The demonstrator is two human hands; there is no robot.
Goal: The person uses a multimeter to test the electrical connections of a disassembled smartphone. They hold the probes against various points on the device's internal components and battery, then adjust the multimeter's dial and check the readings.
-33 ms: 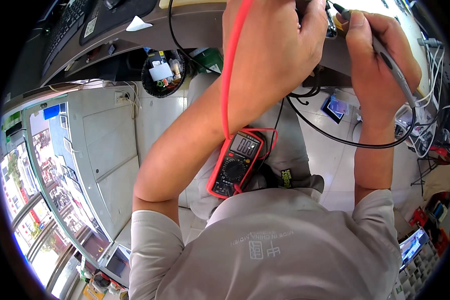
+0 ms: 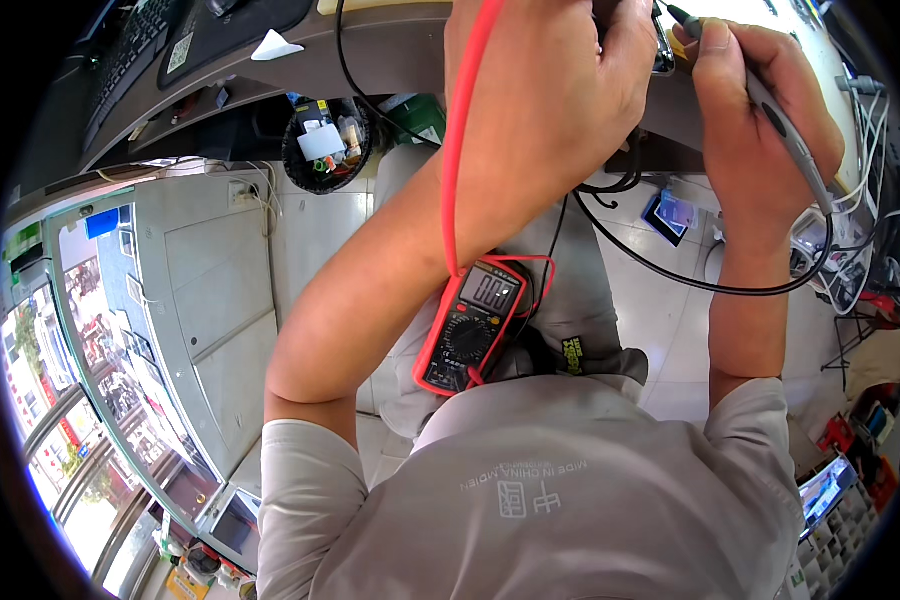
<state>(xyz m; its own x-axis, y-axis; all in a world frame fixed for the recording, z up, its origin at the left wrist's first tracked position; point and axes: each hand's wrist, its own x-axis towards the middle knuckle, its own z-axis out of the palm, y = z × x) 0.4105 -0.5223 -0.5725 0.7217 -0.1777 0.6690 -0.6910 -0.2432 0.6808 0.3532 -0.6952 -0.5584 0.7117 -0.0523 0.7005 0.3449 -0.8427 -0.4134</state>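
Note:
At the top edge, my left hand point(image 2: 560, 85) is curled closed over the bench's edge. Its fingertips are hidden or cut off, so what it grips does not show. Just right of it shows the edge of a small dark device with a shiny rim point(image 2: 664, 58). My right hand point(image 2: 735, 120) pinches a grey test probe point(image 2: 785, 130), its black tip angled up and left toward that device. A black lead point(image 2: 715, 288) loops from the probe's rear. On my lap lies a red and black multimeter point(image 2: 470, 330), tilted, its display lit. A thick red lead point(image 2: 458, 150) crosses my left forearm.
A bin point(image 2: 328, 150) full of scraps stands beneath the bench point(image 2: 390, 60). At far left are a keyboard point(image 2: 130, 60) and a white scrap point(image 2: 275, 46). White cables point(image 2: 870, 150) hang at the right. A blue box point(image 2: 667, 215) lies on the tiled floor.

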